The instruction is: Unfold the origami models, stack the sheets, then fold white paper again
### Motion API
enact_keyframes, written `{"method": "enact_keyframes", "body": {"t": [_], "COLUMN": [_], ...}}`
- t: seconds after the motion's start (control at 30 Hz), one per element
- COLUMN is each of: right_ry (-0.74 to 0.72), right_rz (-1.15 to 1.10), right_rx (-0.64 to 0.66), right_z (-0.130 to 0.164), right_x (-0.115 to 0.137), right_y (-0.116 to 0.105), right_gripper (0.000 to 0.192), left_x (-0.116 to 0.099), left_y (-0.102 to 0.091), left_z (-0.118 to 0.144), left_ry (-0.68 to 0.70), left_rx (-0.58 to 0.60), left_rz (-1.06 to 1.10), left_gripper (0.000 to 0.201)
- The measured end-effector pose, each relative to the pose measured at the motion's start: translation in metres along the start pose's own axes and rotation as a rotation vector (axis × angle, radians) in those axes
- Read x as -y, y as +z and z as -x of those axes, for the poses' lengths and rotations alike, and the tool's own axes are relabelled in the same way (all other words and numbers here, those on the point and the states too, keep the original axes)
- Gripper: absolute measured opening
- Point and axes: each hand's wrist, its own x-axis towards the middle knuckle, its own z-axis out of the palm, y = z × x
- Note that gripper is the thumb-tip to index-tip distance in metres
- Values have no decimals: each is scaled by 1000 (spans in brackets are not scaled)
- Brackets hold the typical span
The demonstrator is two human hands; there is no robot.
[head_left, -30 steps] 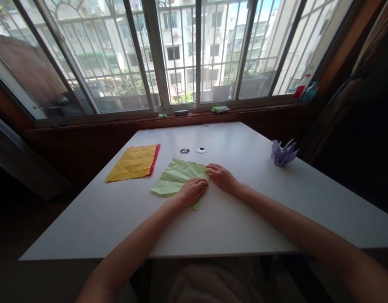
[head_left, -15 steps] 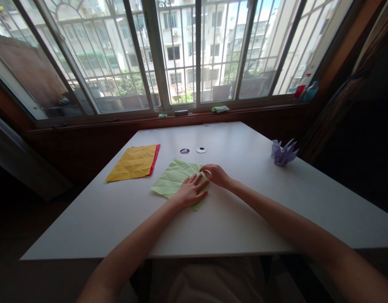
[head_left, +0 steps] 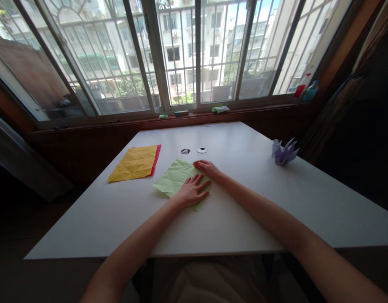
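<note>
A creased light green paper sheet (head_left: 175,177) lies flat on the white table (head_left: 244,202), just ahead of me. My left hand (head_left: 191,192) rests palm down on its near right part, fingers spread. My right hand (head_left: 207,167) lies flat along the sheet's far right edge, fingers stretched toward the far corner. Neither hand grips the paper; both press on it.
A creased yellow sheet (head_left: 134,163) on top of a red one (head_left: 156,156) lies to the left. A purple folded paper figure (head_left: 284,152) stands at the table's right edge. Two round holes (head_left: 194,150) sit behind the green sheet. Small items lie on the window sill (head_left: 220,109).
My left hand has opened from curled to flat on the green sheet. My right hand has slid left and away along the sheet's far edge.
</note>
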Motion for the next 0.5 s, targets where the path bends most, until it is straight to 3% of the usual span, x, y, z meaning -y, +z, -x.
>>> {"method": "enact_keyframes", "body": {"t": [0.2, 0.33, 0.5], "right_ry": [-107, -165, -125], "right_rz": [371, 594, 789], "right_rx": [73, 105, 78], "right_z": [4, 27, 59], "right_x": [0, 17, 37], "right_y": [-15, -18, -22], "right_gripper": [29, 25, 12], "left_x": [-4, 2, 8], "left_y": [-10, -15, -6], "left_z": [1, -3, -7], "left_ry": [10, 31, 24], "left_rx": [-28, -121, -247], "left_rz": [8, 88, 181], "left_gripper": [45, 37, 23]}}
